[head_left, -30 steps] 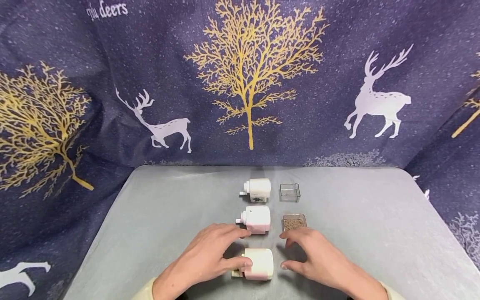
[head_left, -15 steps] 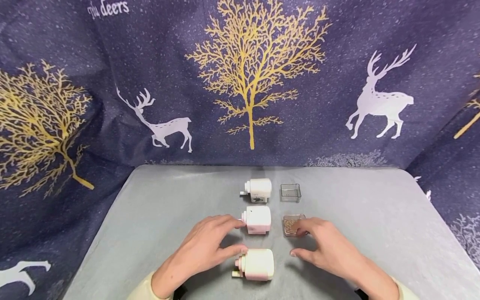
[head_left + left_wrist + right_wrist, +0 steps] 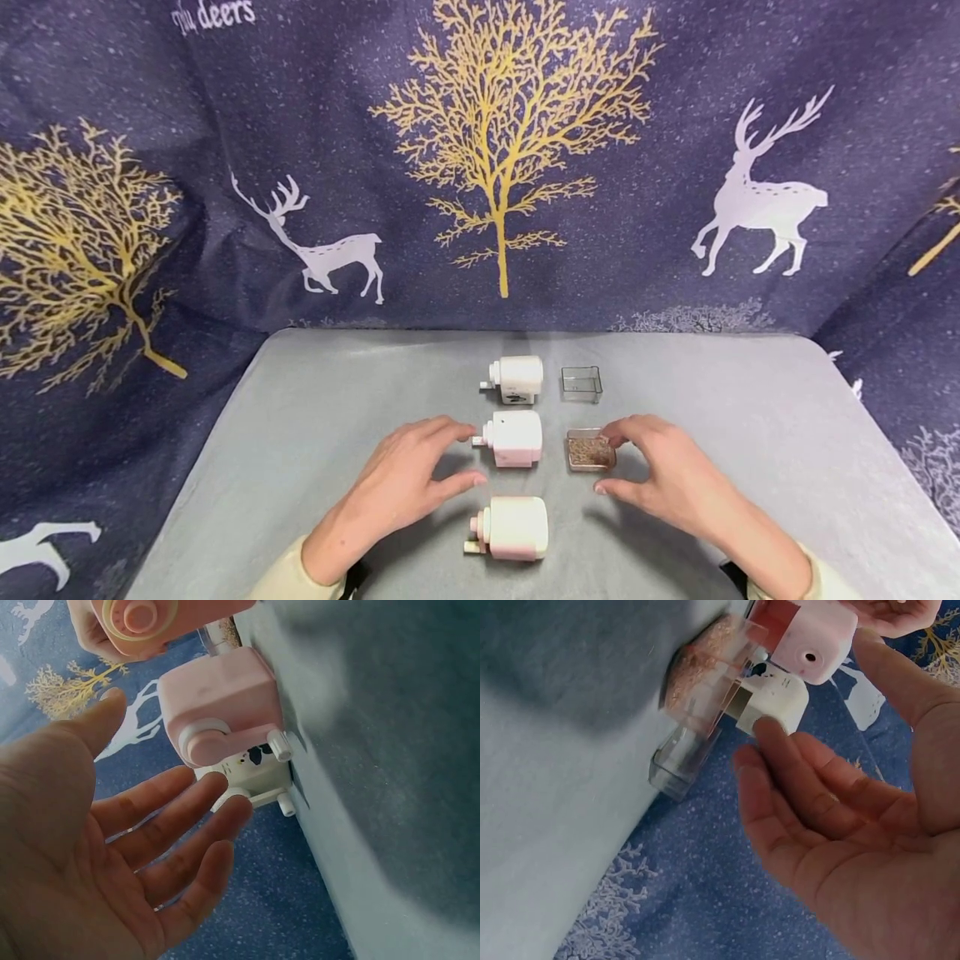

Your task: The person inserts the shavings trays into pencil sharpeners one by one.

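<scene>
Three crank pencil sharpeners stand in a column on the table: a cream-and-pink sharpener point(image 3: 517, 529) in front, a pale pink sharpener point(image 3: 517, 439) point(image 3: 225, 694) in the middle, a white sharpener point(image 3: 520, 377) point(image 3: 776, 697) behind. My left hand point(image 3: 401, 471) is spread left of the middle one, its fingertips near that crank handle point(image 3: 279, 745). My right hand point(image 3: 671, 467) hovers by a see-through drawer of pencil shavings point(image 3: 590, 452) point(image 3: 701, 671). In the head view its fingers overlap the drawer's right edge; the right wrist view shows them apart. Neither hand holds anything.
A second see-through drawer point(image 3: 582, 382) point(image 3: 676, 765) lies behind the one with shavings, right of the white sharpener. The grey table point(image 3: 337, 375) ends at the back against a dark blue cloth point(image 3: 600, 275) printed with deer and trees.
Both hands have moved farther back and apart from each other: the left away from the front sharpener, the right to the side of the shavings drawer. The sharpeners and drawers have stayed put.
</scene>
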`<action>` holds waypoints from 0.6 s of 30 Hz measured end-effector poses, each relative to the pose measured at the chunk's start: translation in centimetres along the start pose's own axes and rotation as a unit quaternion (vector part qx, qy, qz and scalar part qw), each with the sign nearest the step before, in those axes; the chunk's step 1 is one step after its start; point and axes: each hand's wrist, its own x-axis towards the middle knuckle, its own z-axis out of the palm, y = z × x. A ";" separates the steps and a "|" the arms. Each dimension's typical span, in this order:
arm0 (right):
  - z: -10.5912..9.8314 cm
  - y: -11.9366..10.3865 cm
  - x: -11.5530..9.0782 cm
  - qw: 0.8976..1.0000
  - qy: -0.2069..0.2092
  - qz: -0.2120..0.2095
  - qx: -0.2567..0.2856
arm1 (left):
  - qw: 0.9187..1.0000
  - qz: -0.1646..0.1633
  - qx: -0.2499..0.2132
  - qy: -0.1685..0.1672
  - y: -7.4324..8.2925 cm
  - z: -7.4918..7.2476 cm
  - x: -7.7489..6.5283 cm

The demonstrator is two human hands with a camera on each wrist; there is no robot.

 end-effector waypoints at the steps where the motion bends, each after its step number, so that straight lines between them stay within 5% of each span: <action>1: 0.0 0.1 0.0 1.000 0.003 0.002 -0.002 | 1.000 -0.004 0.000 0.002 -0.1 0.0 0.0; 18: 0.2 1.2 0.4 0.999 -0.007 0.028 -0.035 | 1.000 -0.025 -0.009 0.006 -0.7 0.9 1.0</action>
